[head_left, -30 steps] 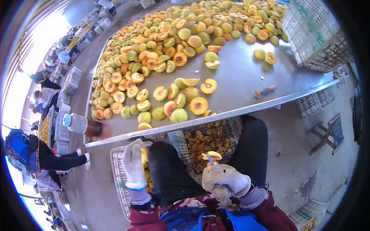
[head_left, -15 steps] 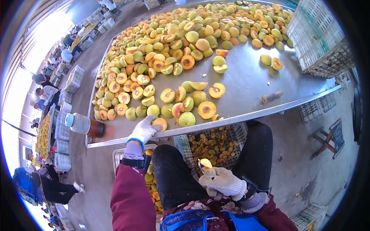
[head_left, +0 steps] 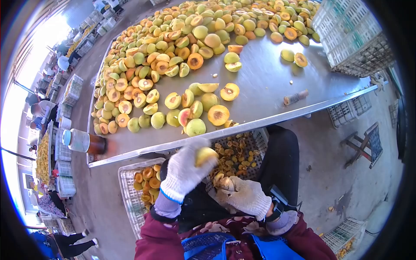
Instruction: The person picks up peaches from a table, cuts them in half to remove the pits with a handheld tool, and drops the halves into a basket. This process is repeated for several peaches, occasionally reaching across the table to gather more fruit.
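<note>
My left hand (head_left: 182, 173), in a white knitted glove, is closed around a yellow-green peach half (head_left: 206, 156), in front of the table edge and slightly blurred. My right hand (head_left: 247, 197), in a soiled glove, is curled just below and to its right. A brownish bit (head_left: 222, 181) shows at the right fingertips. The curved metal pitting tool seen in that hand earlier is mostly hidden now. On the metal table (head_left: 260, 82), cut peach halves (head_left: 219, 115) lie near the front edge, before a large heap of peaches (head_left: 173, 47).
Between my knees a crate (head_left: 263, 141) holds pits and scraps. Another crate (head_left: 125, 182) at left contains peach halves. A bottle of brown liquid (head_left: 84, 142) lies toward the table's left corner. A tall crate (head_left: 351, 34) stands at right, above a stool (head_left: 366, 145). People work at left.
My left hand has taken a peach half off the table edge and brought it toward my right hand. The yellow piece on the right hand's tool is no longer visible. The view has shifted slightly.
</note>
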Tool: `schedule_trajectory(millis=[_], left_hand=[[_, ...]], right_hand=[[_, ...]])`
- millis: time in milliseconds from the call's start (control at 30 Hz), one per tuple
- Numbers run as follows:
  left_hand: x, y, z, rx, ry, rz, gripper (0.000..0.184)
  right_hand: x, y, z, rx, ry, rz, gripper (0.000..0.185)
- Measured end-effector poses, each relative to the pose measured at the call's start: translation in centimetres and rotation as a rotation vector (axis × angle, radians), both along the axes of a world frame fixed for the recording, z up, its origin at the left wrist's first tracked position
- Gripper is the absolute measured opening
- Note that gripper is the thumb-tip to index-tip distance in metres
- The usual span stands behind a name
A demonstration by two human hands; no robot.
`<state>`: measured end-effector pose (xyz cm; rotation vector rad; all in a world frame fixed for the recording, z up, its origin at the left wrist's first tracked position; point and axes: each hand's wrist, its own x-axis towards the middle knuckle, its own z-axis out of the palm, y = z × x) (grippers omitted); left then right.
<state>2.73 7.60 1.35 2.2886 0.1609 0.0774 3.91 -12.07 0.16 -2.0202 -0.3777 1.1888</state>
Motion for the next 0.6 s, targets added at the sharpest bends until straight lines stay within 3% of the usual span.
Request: schedule_trajectory(millis=[33,67,100,133,200,267,367,433,600], left_hand=[[-0.1,0.1,-1.0,-0.002,0.007,0.148,0.036],[-0.4,0.1,-1.5,-0.341,0.057,0.212,0.038],[-0.9,-0.1,-1.6,-0.678,0.122,0.274,0.041],[-1.4,-0.6,-1.4,-0.676,0.126,0.272,0.041],[-1.8,-2.0,-0.8,-1.201,0.130,0.219,0.041],[-1.9,-2.9,-1.5,-1.297,0.110,0.206,0.042],[-2.3,-4.5,-1.7,-1.399,0.102,0.209,0.052],[-2.2,-5.9,-1.0,-1.354,0.062,0.306,0.059],[-2.8,-6.8,-1.2,-1.222,0.039,0.266,0.063]], right_hand=[[-0.4,-0.4,-0.4,0.048,-0.114,-0.032,0.040],[-0.6,-0.7,-0.6,0.096,-0.226,-0.069,0.041],[-0.8,-0.9,-0.5,0.093,-0.218,-0.079,0.041],[-0.7,-1.0,-0.1,0.103,-0.130,-0.096,0.041],[-0.3,-1.0,0.5,0.122,-0.050,-0.112,0.040],[-0.4,-1.2,0.8,0.195,0.362,-0.186,0.039],[-0.6,-1.1,0.8,0.245,0.336,-0.191,0.037],[-0.4,-1.1,1.0,0.225,0.274,-0.174,0.038],[-0.3,-1.6,1.6,0.176,0.130,-0.121,0.041]])
